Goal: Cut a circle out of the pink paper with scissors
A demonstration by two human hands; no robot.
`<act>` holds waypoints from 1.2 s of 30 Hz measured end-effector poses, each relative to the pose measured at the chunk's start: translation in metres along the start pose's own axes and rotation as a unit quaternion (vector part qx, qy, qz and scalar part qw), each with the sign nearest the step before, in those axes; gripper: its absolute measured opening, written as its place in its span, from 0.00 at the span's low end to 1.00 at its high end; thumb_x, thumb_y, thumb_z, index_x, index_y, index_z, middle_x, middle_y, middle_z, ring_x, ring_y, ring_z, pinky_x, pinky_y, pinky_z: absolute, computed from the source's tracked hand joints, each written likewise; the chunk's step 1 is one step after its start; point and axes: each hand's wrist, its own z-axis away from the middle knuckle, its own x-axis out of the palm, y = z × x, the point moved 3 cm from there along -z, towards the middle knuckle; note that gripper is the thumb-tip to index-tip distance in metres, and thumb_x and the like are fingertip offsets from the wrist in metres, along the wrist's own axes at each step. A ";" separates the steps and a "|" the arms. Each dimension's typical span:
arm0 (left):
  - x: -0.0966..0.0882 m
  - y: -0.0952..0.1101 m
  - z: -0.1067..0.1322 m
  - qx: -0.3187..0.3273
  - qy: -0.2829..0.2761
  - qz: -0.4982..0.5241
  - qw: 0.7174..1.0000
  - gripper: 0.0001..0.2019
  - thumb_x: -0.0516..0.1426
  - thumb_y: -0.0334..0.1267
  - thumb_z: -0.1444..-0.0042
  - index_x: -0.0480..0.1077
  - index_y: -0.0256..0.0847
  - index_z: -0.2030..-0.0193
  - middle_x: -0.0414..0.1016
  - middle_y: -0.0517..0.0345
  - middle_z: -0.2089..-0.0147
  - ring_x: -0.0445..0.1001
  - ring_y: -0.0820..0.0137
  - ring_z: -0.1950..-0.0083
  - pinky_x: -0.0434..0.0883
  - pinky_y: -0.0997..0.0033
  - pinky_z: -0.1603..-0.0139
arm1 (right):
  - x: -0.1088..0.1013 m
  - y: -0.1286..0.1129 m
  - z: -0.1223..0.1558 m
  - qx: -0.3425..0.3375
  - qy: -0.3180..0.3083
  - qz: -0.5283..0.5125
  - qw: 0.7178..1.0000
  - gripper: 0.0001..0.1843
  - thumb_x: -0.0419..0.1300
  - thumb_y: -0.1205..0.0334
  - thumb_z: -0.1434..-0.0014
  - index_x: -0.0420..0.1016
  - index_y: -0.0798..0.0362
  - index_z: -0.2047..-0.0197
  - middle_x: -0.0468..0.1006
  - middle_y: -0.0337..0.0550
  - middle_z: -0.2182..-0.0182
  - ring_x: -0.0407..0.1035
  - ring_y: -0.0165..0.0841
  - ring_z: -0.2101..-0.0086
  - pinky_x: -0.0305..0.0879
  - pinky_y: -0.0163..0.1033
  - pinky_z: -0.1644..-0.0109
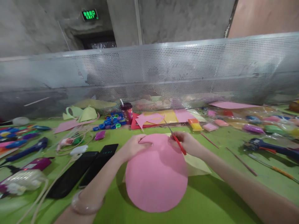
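Note:
A round sheet of pink paper (156, 177) is held up over the green table, its top edge between my two hands. My left hand (135, 146) pinches its upper left edge, thumb lying on the near face. At the upper right edge, my right hand (183, 141) is closed on red-handled scissors (179, 143), whose blades point up and away to the left; its fingers also touch the paper's edge. Behind the circle, a pale yellow sheet (198, 166) lies on the table, partly covered.
Two black phones (99, 165) and a white cable lie left. A dark lidded cup (127, 112) with a straw stands beyond, near blue bottle caps (109, 121) and pink scraps (150, 119). Clay packets (253, 128) and a glue gun (268, 146) are right. A perforated metal screen (187, 71) closes the back.

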 end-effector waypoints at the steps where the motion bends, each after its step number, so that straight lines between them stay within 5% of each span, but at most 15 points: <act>1: 0.001 -0.002 -0.001 -0.006 -0.002 -0.002 1.000 0.13 0.59 0.48 0.59 0.72 0.41 0.71 0.75 0.57 0.69 0.73 0.63 0.68 0.66 0.70 0.72 | 0.000 0.001 -0.001 0.003 0.000 -0.005 1.000 0.11 0.58 0.56 0.53 0.65 0.55 0.74 0.66 0.36 0.80 0.60 0.26 0.79 0.58 0.32 0.76; 7: -0.005 -0.018 -0.007 -0.053 0.020 0.098 0.994 0.19 0.60 0.47 0.58 0.73 0.39 0.61 0.76 0.49 0.60 0.74 0.61 0.61 0.69 0.66 0.63 | -0.018 0.005 -0.007 0.014 0.128 -0.071 0.989 0.12 0.60 0.56 0.56 0.67 0.56 0.73 0.70 0.39 0.77 0.63 0.27 0.77 0.60 0.32 0.74; 12: -0.011 -0.029 -0.011 -0.107 0.045 0.123 0.986 0.17 0.62 0.47 0.60 0.74 0.35 0.66 0.76 0.47 0.64 0.74 0.64 0.66 0.70 0.66 0.66 | -0.029 0.012 -0.010 0.052 0.221 -0.145 0.963 0.17 0.60 0.52 0.57 0.68 0.57 0.70 0.72 0.43 0.75 0.66 0.29 0.77 0.62 0.33 0.74; 18: -0.028 -0.033 -0.015 -0.025 0.234 0.165 0.958 0.18 0.61 0.48 0.60 0.72 0.37 0.65 0.75 0.54 0.65 0.72 0.69 0.67 0.67 0.73 0.68 | -0.018 0.008 -0.008 0.041 0.149 -0.127 0.980 0.13 0.60 0.55 0.56 0.68 0.57 0.74 0.71 0.40 0.79 0.63 0.26 0.79 0.61 0.32 0.76; 21: -0.036 -0.032 -0.015 0.018 0.285 0.136 0.949 0.19 0.59 0.50 0.58 0.71 0.38 0.65 0.74 0.58 0.68 0.70 0.70 0.68 0.65 0.74 0.70 | -0.015 0.006 -0.007 0.060 0.125 -0.116 0.983 0.12 0.60 0.55 0.56 0.65 0.55 0.77 0.66 0.35 0.84 0.61 0.24 0.82 0.59 0.31 0.78; 31: -0.043 -0.022 -0.009 0.033 0.288 0.054 0.956 0.13 0.58 0.48 0.55 0.70 0.38 0.71 0.69 0.61 0.74 0.66 0.72 0.73 0.60 0.76 0.73 | -0.028 0.015 -0.011 0.080 0.088 -0.003 0.993 0.06 0.57 0.62 0.57 0.63 0.55 0.78 0.63 0.33 0.85 0.61 0.24 0.84 0.59 0.30 0.81; 36: -0.041 -0.024 -0.012 0.034 0.247 0.050 0.967 0.14 0.57 0.47 0.54 0.71 0.38 0.67 0.71 0.59 0.71 0.67 0.70 0.70 0.62 0.74 0.70 | -0.026 0.010 -0.008 0.071 0.048 0.026 0.996 0.06 0.56 0.63 0.56 0.62 0.55 0.79 0.63 0.34 0.84 0.63 0.25 0.82 0.60 0.29 0.80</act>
